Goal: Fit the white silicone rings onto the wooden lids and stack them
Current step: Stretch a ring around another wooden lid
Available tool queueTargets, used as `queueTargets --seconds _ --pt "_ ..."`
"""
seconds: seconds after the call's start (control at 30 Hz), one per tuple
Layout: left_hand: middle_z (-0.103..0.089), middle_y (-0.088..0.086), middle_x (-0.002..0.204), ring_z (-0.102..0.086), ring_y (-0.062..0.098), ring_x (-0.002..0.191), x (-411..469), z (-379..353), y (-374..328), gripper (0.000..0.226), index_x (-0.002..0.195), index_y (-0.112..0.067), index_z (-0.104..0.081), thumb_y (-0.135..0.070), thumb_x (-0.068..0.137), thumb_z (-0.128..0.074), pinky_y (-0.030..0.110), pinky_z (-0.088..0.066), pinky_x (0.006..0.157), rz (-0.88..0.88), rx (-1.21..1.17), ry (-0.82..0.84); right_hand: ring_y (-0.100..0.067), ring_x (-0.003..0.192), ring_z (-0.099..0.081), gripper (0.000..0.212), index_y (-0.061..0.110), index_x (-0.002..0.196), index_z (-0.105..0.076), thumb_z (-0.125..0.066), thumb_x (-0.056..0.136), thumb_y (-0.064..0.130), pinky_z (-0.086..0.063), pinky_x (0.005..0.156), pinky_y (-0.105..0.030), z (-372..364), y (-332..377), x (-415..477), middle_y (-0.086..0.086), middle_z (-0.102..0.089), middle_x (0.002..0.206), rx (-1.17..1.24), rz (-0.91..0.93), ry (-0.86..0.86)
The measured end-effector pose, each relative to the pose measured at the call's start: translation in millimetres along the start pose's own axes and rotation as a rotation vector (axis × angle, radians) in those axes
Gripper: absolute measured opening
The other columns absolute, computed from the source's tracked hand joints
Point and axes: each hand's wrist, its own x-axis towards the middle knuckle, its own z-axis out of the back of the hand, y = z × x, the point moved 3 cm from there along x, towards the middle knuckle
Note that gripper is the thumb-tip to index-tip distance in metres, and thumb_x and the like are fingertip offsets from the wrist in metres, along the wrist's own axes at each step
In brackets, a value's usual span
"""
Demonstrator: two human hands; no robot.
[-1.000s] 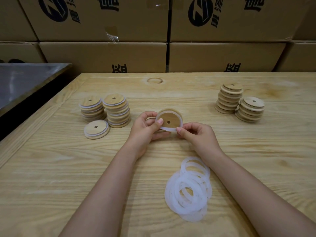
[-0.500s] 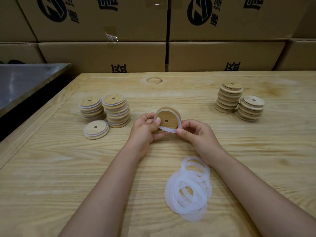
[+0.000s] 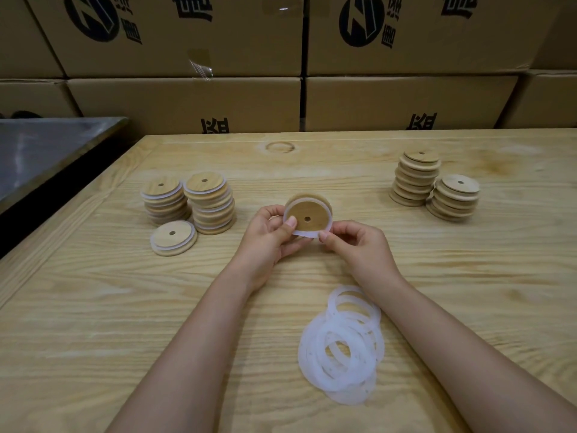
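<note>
Pinched from both sides: left hand (image 3: 268,237) thumb on the face of a round pale wooden lid (image 3: 313,210) with a centre hole, right hand (image 3: 359,246) nipping the thin white silicone ring (image 3: 304,234) at its lower rim; lid tilted, just above mid-table

Ring looks soft and stretchy, likely to roll or spring off; best worked round the rim by fingertip, lid gripped by its stiff edge. Lid judged light, rigid, not fragile. Loose heap of white rings (image 3: 312,364) lies beside the right forearm. Ringed lid stacks (image 3: 212,204) and one single ringed lid (image 3: 173,237) at left, bare lid stacks (image 3: 415,179) at right, all well apart from the hands. Pale wooden table (image 3: 93,323) open ahead; left edge borders a grey metal surface (image 3: 46,151), brown cardboard boxes (image 3: 187,101) wall the far side
</note>
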Motion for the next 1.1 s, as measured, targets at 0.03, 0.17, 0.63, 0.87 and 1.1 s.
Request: queueTargets --seconds 0.03,0.17,0.63,0.87,1.1 --pt "-0.065 0.014 0.105 -0.064 0.031 0.1 0.2 -0.3 0.3 0.011 0.099 -0.009 -0.044 0.001 0.095 -0.045 0.037 -0.056 0.084 -0.002 0.011 0.007 0.001 0.07 -0.064 0.01 0.02 0.075 -0.071 -0.073 0.081 0.012 -0.048 0.067 -0.011 -0.2 -0.3 0.3 0.01 -0.07 0.07 -0.007 -0.003 0.0" --pt "-0.067 0.009 0.096 -0.067 0.021 0.089 -0.5 -2.2 0.6 0.018 0.098 -0.012 -0.044 0.004 0.092 -0.049 0.033 -0.056 0.083 0.008 0.045 0.029 0.004 0.065 -0.061 0.013 0.02 0.075 -0.069 -0.07 0.083 0.011 -0.046 0.064 -0.009 0.8 -2.5 1.4 0.012 -0.068 0.066 -0.051 -0.023 -0.037" --pt "-0.064 0.023 0.107 -0.064 0.035 0.102 -3.0 -0.5 0.7 0.006 0.098 -0.004 -0.056 -0.004 0.093 -0.053 0.04 -0.057 0.082 0.005 0.103 -0.116 -0.014 0.082 -0.061 0.008 0.015 0.08 -0.063 -0.067 0.087 0.012 -0.048 0.076 -0.024 -6.2 4.9 -0.6 -0.003 -0.066 0.089 -0.288 0.038 0.09" --pt "-0.064 0.023 0.112 -0.064 0.032 0.101 -1.4 -0.2 -0.8 0.024 0.116 0.005 -0.05 -0.006 0.095 -0.049 0.032 -0.058 0.079 0.03 0.072 -0.04 0.0 0.072 -0.058 0.012 0.02 0.076 -0.063 -0.069 0.085 0.016 -0.044 0.067 -0.01 -7.4 3.5 -1.1 0.006 -0.064 0.081 -0.296 0.039 0.053" --pt "-0.064 0.017 0.111 -0.063 0.028 0.106 -1.1 -5.9 1.8 0.016 0.114 -0.005 -0.045 -0.007 0.098 -0.042 0.03 -0.054 0.088 0.022 0.1 0.02 0.0 0.074 -0.063 0.008 0.017 0.076 -0.069 -0.071 0.083 0.015 -0.046 0.068 -0.009 -3.6 0.1 0.4 0.003 -0.07 0.081 -0.082 -0.009 -0.049"
